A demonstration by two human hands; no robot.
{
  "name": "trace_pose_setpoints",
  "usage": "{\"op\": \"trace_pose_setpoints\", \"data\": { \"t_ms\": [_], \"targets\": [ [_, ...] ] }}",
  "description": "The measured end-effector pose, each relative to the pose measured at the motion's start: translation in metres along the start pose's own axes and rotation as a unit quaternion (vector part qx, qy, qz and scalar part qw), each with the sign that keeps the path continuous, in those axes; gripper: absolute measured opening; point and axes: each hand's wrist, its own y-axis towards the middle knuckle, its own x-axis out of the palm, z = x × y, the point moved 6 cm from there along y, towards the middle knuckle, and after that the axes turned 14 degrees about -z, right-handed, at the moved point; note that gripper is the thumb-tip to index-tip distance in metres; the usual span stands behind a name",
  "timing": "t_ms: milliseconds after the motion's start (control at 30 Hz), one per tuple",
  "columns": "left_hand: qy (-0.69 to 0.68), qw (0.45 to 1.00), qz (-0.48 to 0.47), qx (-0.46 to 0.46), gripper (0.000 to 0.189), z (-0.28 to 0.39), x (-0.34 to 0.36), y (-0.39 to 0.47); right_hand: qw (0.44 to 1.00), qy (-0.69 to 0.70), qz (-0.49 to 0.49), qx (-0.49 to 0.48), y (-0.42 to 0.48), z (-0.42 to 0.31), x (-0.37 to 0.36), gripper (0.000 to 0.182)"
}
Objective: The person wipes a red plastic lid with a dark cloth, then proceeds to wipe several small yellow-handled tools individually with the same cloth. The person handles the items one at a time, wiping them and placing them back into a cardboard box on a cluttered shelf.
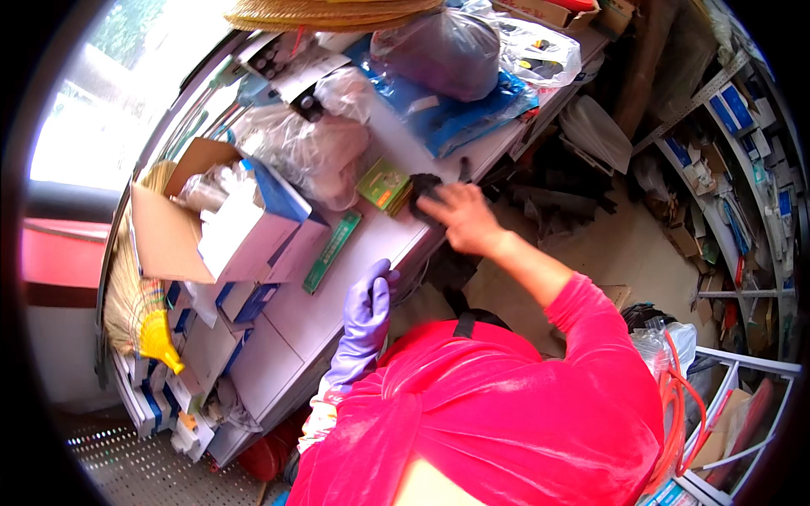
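Note:
My left hand [369, 305] wears a purple rubber glove with a patterned cuff. It is raised by the front edge of the counter [361, 243], with thumb and fingers apart and nothing visible in it. Bare and slightly blurred, my right hand [468, 218] reaches over the counter edge with fingers spread. Its fingertips overlap a crumpled black item [424, 193], perhaps cloth; whether they touch it is unclear. Just left of that item is a small stack of green boxes [383, 185]. A long narrow green box [332, 252] lies nearer my gloved hand.
An open cardboard box [171, 234] holds plastic-wrapped goods on the left, near a straw broom [130, 303]. Plastic bags [304, 148] and a blue plastic-wrapped package [443, 117] cover the far counter. Stocked shelves [737, 171] stand right; red tubing [674, 405] hangs beside me.

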Motion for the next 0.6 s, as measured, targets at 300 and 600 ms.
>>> {"op": "trace_pose_setpoints", "data": {
  "t_ms": [300, 600],
  "targets": [
    [-0.125, 0.979, 0.081, -0.14, 0.033, -0.04, 0.008, 0.016, 0.994, -0.084, -0.024, 0.059, -0.028, 0.182, -0.039, 0.051],
    [-0.09, 0.982, 0.099, -0.135, 0.032, -0.033, 0.008, 0.021, 0.952, -0.033, -0.067, 0.297, -0.028, 0.166, -0.029, 0.053]
  ]
}}
